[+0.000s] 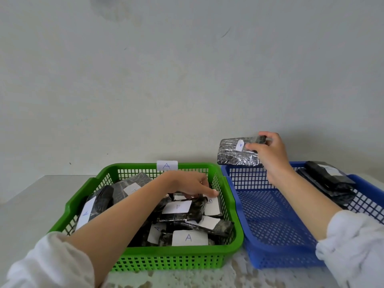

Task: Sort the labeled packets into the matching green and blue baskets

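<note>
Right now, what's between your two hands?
In the head view, between the left hand and right hand holding a packet stand the green basket's side wall and the blue basket's corner.

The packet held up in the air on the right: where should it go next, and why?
Probably the right hand should carry its packet leftward over the green basket and release it there. The packet's label reads A, matching the A tag on that basket's far rim, yet it now hangs over the far rim of the blue basket.

view=head | faces forward-down | close over green basket [166, 260], blue basket [270, 215]
</note>
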### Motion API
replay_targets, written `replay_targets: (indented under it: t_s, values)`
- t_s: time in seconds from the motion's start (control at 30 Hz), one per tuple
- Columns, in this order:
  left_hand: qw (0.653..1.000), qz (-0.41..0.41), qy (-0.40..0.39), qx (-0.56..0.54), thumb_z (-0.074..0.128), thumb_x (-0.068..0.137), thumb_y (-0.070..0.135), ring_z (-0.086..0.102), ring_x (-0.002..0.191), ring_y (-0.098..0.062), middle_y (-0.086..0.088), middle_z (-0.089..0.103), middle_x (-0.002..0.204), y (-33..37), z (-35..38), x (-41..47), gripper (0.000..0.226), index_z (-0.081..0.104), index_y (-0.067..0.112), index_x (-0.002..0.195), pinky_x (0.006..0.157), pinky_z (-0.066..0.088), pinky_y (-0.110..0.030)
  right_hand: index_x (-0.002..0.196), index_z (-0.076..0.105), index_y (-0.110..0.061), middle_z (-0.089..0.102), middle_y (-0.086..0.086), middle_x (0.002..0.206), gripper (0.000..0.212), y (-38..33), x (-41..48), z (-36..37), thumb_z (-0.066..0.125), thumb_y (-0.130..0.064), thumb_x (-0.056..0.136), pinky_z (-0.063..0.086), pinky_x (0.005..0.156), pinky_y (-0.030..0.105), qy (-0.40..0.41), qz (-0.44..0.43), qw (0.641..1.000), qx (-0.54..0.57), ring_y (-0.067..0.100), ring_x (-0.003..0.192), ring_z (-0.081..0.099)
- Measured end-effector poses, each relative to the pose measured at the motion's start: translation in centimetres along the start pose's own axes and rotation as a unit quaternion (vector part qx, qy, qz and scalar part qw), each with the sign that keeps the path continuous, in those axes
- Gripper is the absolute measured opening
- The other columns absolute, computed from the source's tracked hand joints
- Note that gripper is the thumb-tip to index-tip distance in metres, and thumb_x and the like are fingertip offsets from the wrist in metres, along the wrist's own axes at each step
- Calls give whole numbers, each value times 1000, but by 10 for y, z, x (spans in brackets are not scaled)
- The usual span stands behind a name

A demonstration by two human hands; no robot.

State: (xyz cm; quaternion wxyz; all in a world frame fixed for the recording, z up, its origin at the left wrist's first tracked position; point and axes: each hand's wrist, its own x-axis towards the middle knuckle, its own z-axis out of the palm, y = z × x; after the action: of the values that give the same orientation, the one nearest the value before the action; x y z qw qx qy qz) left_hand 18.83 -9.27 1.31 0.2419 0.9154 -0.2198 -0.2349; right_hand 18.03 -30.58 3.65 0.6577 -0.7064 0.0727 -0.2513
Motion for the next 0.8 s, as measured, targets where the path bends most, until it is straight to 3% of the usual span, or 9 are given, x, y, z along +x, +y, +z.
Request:
replay_targets:
  t_s: [0.13, 0.27, 0.4, 0.47, 0.53, 0.63, 0.73, 0.8]
  values:
    - [998, -13, -54, -43, 68, 80, 45, 46, 83, -19, -5, 52, 99, 4, -3, 0, 43, 47, 15, 104, 75, 44, -28, 114, 50, -23, 52, 3, 114, 48, -1, -3, -2, 74, -6, 76, 36, 61, 17, -2, 2, 1000, -2, 13, 94, 53]
    - [991, -15, -63, -120, 73, 77, 36, 49, 80, -10, 0, 53, 100, 0, 0, 4, 42, 52, 15, 107, 72, 43, -21, 115, 49, -23, 51, 2, 111, 48, -1, -8, -6, 73, -6, 76, 37, 62, 17, -11, 7, 1000, -4, 2, 86, 50]
    - [959, -7, 63, -276, 74, 77, 30, 58, 79, -9, 1, 62, 98, -11, -6, 0, 34, 57, 17, 103, 63, 51, -18, 118, 49, -20, 52, -2, 105, 49, -3, -10, -8, 73, -8, 77, 40, 65, 19, 23, 12, 1000, 7, 9, 90, 54]
    - [919, -1, 140, -369, 74, 78, 27, 62, 76, -9, -1, 66, 94, -18, -15, -8, 33, 57, 15, 103, 61, 54, -20, 116, 49, -19, 51, -5, 99, 48, -6, -12, -6, 74, -9, 76, 37, 61, 19, 41, 11, 999, 9, 4, 84, 51]
    - [865, 5, 230, -446, 74, 78, 26, 65, 80, -12, -5, 68, 94, -27, -26, -19, 39, 56, 10, 108, 61, 54, -22, 114, 49, -18, 53, 0, 102, 48, -11, -15, -1, 74, -8, 75, 46, 67, 26, 37, 33, 999, 22, 10, 86, 55]
    - [781, 8, 375, -499, 72, 80, 26, 64, 84, -15, -8, 67, 94, -48, -40, -40, 44, 54, 6, 115, 64, 52, -23, 111, 54, -9, 59, 10, 107, 41, -20, -23, 15, 72, -4, 75, 53, 83, 40, -50, 102, 993, 36, 25, 95, 63]
    - [726, -9, 469, -503, 68, 83, 29, 65, 83, -17, -12, 65, 100, -72, -50, -65, 39, 52, 8, 112, 61, 52, -23, 91, 60, -9, 63, 12, 91, 16, -30, -39, 35, 66, -2, 78, 53, 65, 31, -237, 148, 960, 12, 22, 80, 61]
    - [711, -25, 499, -495, 68, 84, 30, 65, 85, -21, -13, 64, 103, -86, -53, -80, 36, 53, 9, 109, 63, 54, -25, 95, 62, -11, 64, 13, 94, 20, -31, -49, 48, 67, -3, 78, 53, 60, 27, -364, 163, 916, -45, 22, 82, 61]
